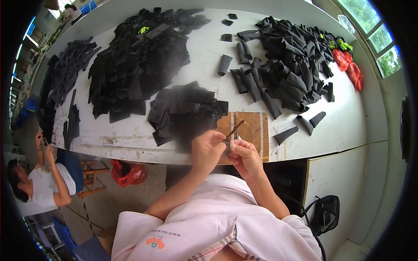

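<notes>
Both of my hands meet over the front edge of the white table. My left hand (207, 151) is closed, thumb and fingers pinching a small dark piece of material (226, 147). From the other side my right hand (245, 155) pinches the same piece, its fingers curled. A thin brown stick-like tool (237, 129) with a pale bent tip slants up from between the hands; which hand grips it, I cannot tell. Under it lies a brown board (254, 130). Left of the hands is a loose heap of flat black pieces (185, 111).
A bigger heap of flat black pieces (139, 61) fills the back left. Rolled black tubes (291, 65) pile up at the right, beside red plastic bags (348, 65). Black strips (69, 69) lie far left. A co-worker (45, 182) works at the left; a red bag (128, 173) hangs below the edge.
</notes>
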`<action>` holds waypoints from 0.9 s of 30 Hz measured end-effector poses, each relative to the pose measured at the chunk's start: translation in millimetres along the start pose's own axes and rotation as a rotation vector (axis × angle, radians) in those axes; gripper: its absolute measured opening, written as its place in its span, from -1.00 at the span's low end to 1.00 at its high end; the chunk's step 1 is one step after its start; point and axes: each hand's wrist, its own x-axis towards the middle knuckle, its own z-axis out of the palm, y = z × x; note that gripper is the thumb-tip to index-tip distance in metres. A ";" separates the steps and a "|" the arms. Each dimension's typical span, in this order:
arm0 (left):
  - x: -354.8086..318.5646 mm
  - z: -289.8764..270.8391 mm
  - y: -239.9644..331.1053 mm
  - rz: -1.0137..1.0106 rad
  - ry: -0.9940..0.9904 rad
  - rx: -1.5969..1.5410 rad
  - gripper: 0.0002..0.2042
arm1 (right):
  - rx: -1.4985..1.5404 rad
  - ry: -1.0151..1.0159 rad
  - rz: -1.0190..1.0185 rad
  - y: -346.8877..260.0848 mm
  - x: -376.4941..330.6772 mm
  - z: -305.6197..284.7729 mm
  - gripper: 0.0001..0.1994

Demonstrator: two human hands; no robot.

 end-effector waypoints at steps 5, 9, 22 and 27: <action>0.8 9.5 1.2 0.237 0.137 0.411 -0.85 | 0.120 -0.144 0.065 0.3 0.1 -3.5 -0.88; -5.2 5.5 -10.4 0.090 0.103 0.112 -0.85 | -0.301 -0.142 -0.061 4.9 1.4 -13.9 -0.83; -27.5 -10.9 53.5 -0.417 -0.624 -0.947 -0.63 | -0.082 -0.354 -0.163 -6.6 -13.3 -7.3 -0.82; -30.6 1.8 47.7 -0.062 -0.265 -0.172 -0.73 | -0.204 -0.331 -0.372 -7.5 -3.5 -12.0 -0.89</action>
